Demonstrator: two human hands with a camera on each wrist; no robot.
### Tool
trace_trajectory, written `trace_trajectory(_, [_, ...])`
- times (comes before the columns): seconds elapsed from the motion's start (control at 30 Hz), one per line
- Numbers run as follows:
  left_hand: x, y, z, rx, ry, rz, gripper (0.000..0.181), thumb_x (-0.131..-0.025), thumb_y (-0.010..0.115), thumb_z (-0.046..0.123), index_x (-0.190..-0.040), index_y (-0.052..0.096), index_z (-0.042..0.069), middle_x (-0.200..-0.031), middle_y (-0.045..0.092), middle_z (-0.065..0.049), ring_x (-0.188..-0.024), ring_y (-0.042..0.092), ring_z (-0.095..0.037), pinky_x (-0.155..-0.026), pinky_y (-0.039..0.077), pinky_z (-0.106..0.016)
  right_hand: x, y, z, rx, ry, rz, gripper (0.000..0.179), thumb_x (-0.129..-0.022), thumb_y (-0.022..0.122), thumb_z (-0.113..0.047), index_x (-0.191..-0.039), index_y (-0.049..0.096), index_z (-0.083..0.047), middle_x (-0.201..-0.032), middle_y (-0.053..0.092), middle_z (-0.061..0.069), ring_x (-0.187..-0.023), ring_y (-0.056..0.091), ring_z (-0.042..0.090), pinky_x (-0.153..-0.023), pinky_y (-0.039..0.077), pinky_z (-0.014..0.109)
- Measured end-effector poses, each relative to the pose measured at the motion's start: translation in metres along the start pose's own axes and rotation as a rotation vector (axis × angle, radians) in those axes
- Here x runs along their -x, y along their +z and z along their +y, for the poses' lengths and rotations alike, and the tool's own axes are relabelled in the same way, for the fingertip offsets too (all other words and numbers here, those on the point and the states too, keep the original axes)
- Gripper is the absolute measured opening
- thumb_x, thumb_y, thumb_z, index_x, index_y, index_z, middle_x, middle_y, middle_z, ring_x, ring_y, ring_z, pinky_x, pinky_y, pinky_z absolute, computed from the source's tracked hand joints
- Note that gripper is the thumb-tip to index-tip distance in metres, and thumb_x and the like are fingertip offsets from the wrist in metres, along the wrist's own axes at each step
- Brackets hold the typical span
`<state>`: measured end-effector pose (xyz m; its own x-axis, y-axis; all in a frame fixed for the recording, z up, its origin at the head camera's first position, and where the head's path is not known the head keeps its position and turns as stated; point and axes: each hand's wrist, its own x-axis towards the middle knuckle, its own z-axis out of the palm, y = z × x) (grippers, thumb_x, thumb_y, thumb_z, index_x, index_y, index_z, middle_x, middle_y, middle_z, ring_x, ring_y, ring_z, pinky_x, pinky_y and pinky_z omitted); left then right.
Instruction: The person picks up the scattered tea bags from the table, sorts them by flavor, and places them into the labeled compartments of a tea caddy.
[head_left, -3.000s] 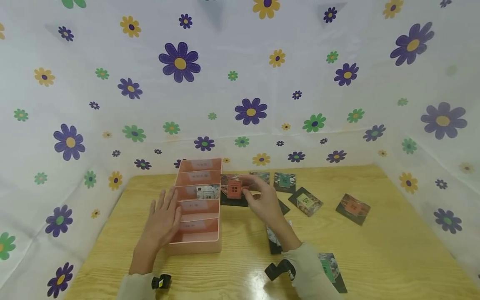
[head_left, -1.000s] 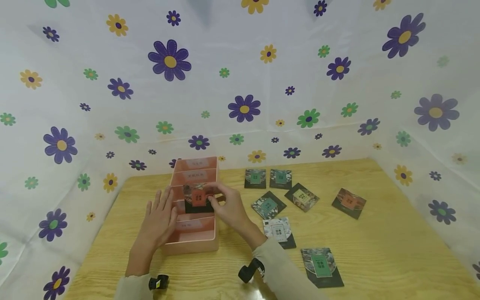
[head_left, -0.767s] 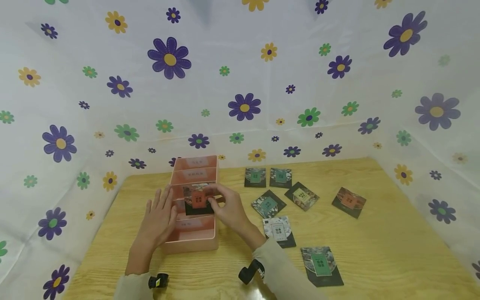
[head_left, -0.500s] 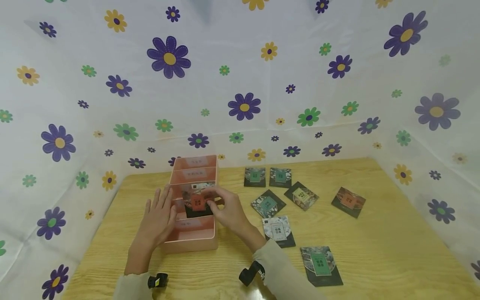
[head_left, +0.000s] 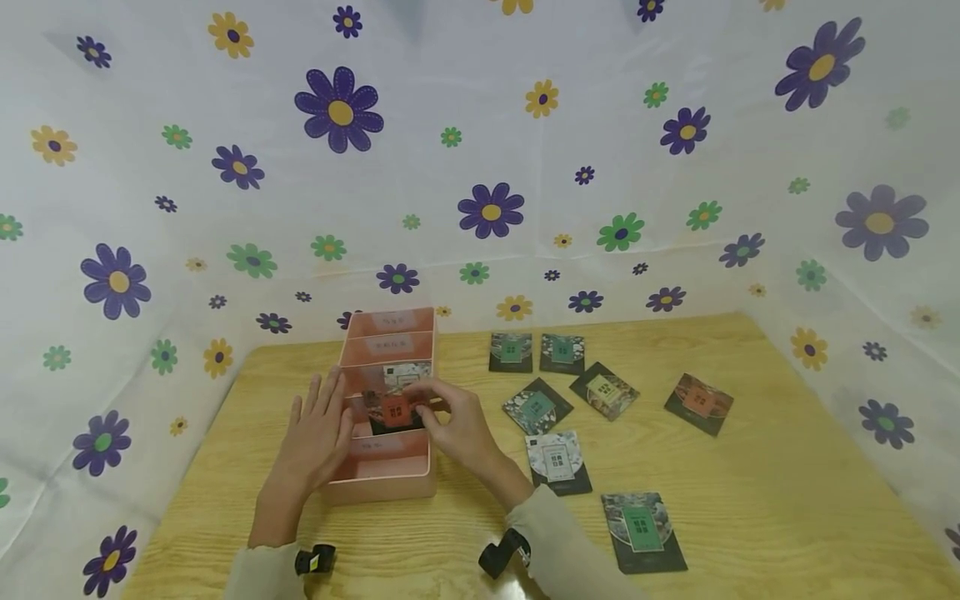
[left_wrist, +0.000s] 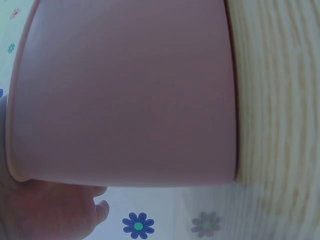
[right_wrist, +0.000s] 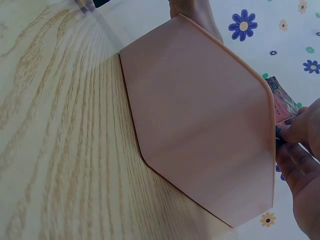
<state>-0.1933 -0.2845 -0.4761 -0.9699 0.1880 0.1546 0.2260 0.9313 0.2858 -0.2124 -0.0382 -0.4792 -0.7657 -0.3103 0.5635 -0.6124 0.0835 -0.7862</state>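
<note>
A flat tea sachet with a red label (head_left: pixel 393 410) is pinched between my right hand's (head_left: pixel 461 421) thumb and fingers. It hangs low over the fourth compartment from the back of a pink divided box (head_left: pixel 382 492), its lower edge partly inside. My left hand (head_left: pixel 311 437) lies along the box's left rim with fingers straight. A white-labelled sachet (head_left: pixel 407 375) stands in the middle compartment. In the right wrist view, my right hand (right_wrist: pixel 302 160) is at the rim with the sachet (right_wrist: pixel 282 102) sticking up; the left wrist view mostly shows the box wall (left_wrist: pixel 130 95).
To the right of the box, several sachets lie on the wooden table (head_left: pixel 787 500): green-labelled ones (head_left: pixel 645 529), a white one (head_left: pixel 558 458), a yellow one (head_left: pixel 603 392) and a red one (head_left: pixel 699 402). A flower-print cloth (head_left: pixel 420 183) encloses the back and sides.
My right hand has carried the red-labelled sachet left from beside the box to over it, then lowered it towards the fourth compartment. The left hand has stayed on the rim.
</note>
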Motion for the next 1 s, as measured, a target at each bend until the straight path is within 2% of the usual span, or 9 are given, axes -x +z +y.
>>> trace_trajectory(0.3, [0.001,0.0,0.0,0.002,-0.001,0.001,0.06,-0.111,0.029,0.026,-0.162,0.017,-0.003,-0.17,0.011,-0.019,-0.156,0.004,-0.043,-0.12,0.005,-0.067,0.004,0.003,0.005,-0.023,-0.033,0.008,0.034,-0.091,0.067,0.015,-0.118,0.072,-0.006,-0.113,0.074,0.009,-0.104,0.071,0.024,-0.085,0.06,0.036])
trace_trajectory(0.57, [0.0,0.001,0.0,-0.008,0.003,0.007,0.06,-0.111,0.03,0.026,-0.162,0.018,-0.003,-0.17,0.012,-0.019,-0.156,0.004,-0.043,-0.12,0.005,-0.067,0.004,-0.001,0.002,0.002,-0.021,0.03,0.031,-0.092,0.066,0.013,-0.116,0.073,-0.005,-0.116,0.073,0.006,-0.115,0.068,0.018,-0.099,0.054,0.034])
trace_trajectory(0.87, [0.0,-0.001,0.001,-0.009,-0.005,0.001,0.06,-0.111,0.031,0.025,-0.162,0.019,-0.004,-0.17,0.013,-0.02,-0.156,0.004,-0.044,-0.121,0.005,-0.066,0.003,-0.008,0.002,-0.05,0.017,0.046,0.027,-0.093,0.065,0.011,-0.116,0.071,-0.002,-0.117,0.072,0.009,-0.112,0.069,0.027,-0.096,0.056,0.043])
trace_trajectory(1.0, [0.0,-0.001,0.001,-0.006,-0.007,-0.003,0.06,-0.111,0.03,0.025,-0.162,0.018,-0.004,-0.17,0.012,-0.019,-0.156,0.004,-0.043,-0.121,0.005,-0.066,0.002,-0.011,0.001,-0.052,0.029,0.057,0.023,-0.096,0.065,0.006,-0.118,0.07,0.002,-0.118,0.072,0.013,-0.108,0.07,0.032,-0.094,0.058,0.04])
